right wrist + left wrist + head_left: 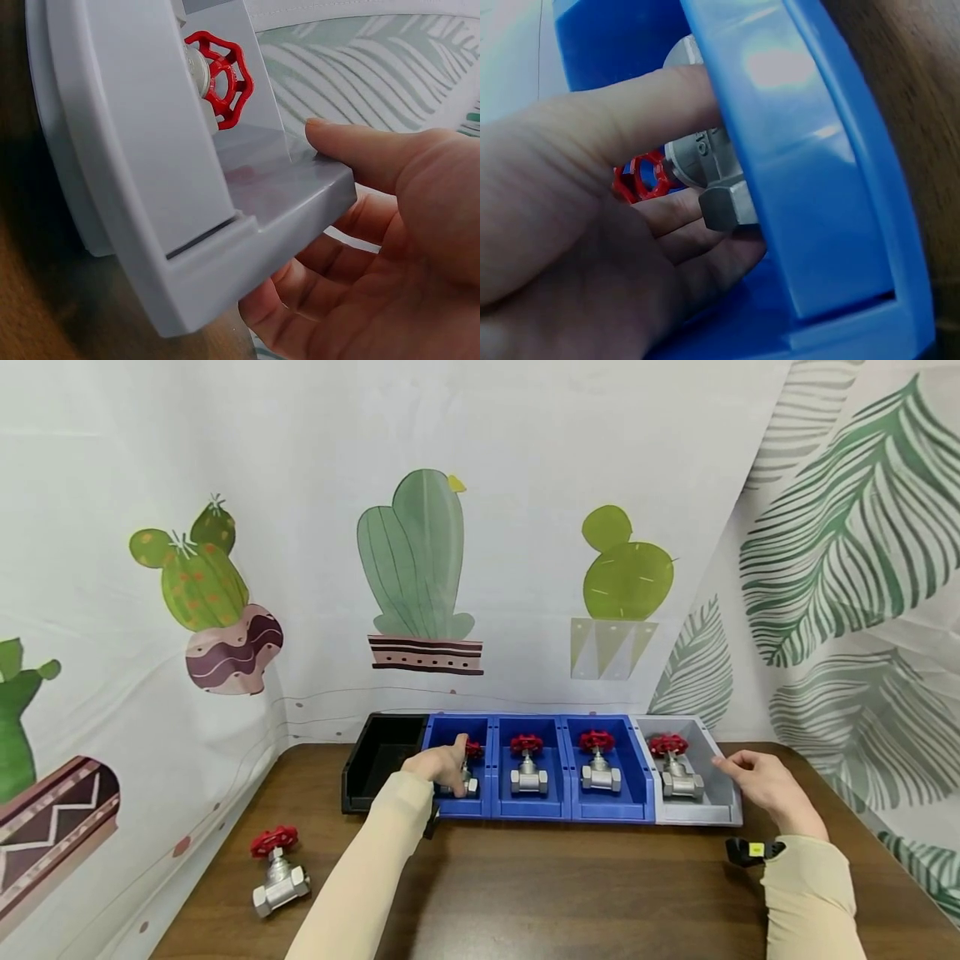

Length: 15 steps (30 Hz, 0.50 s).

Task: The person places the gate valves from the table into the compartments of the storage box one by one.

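My left hand (442, 766) reaches into the leftmost blue bin (456, 810) and grips a gate valve (718, 161) with a red handwheel. In the left wrist view the thumb lies on one side of its metal body and the fingers curl on the other; the bin's front wall hides part of it. At the far right, my right hand (767, 781) holds the side wall of the grey bin (292, 199), thumb at the top edge and fingers outside. Another valve (678, 768) with a red handwheel sits inside this grey bin.
Two more blue bins, middle (532, 810) and right (611, 812), each hold a valve. A black bin (358, 785) stands at the row's left end. One valve (281, 878) lies on the wooden table (570, 893) at the front left. A printed cloth (525, 552) hangs behind.
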Each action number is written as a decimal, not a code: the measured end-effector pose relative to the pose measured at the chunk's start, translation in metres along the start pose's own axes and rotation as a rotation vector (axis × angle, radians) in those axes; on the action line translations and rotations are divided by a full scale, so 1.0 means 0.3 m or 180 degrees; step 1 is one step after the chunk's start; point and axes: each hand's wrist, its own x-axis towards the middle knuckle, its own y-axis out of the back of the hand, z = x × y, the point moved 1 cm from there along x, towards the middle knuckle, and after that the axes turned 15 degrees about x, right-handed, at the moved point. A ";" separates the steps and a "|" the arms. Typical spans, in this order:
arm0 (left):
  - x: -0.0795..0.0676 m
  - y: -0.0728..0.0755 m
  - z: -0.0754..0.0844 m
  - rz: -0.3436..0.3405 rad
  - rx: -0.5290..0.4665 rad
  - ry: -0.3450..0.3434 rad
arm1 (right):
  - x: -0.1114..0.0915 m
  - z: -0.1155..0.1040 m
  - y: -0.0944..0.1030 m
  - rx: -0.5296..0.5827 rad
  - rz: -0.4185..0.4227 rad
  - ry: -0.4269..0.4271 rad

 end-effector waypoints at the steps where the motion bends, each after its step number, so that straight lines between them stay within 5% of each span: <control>1: 0.000 -0.001 0.002 -0.0018 -0.0013 0.0009 | 0.000 0.001 0.001 0.0013 -0.0015 -0.0031; 15: -0.041 0.005 0.006 0.0108 -0.0046 -0.0132 | 0.002 0.002 -0.004 0.0085 -0.0010 0.0013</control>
